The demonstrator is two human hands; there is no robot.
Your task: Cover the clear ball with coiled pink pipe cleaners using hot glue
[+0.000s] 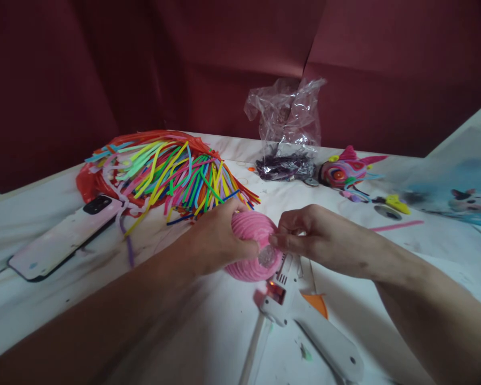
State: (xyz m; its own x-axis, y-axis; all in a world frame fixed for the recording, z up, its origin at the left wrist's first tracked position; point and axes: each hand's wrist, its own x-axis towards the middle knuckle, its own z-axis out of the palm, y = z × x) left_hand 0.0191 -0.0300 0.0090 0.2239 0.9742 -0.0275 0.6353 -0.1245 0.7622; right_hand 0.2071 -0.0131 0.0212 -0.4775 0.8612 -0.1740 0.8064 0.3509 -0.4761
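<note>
A ball wound with rows of fuzzy pink pipe cleaner [250,271] is held up in the middle of the head view. A small greyish-white patch of its core shows bare on the near right side. My left hand [220,235] wraps around its left side, with the thumb across the front beside the bare patch. My right hand [304,230] is closed in a pinch at the ball's right edge; what lies between those fingertips is hidden. Just below the ball, a white glue gun [294,305] lies on the table, a red light glowing on it.
Many coloured pipe cleaners [176,176] spill from a red wrapper at the back left. A phone [66,235] lies left. Behind stand a clear plastic bag [288,133] with dark contents and a colourful pipe-cleaner figure [344,172]. A pink pipe cleaner [398,225] lies right.
</note>
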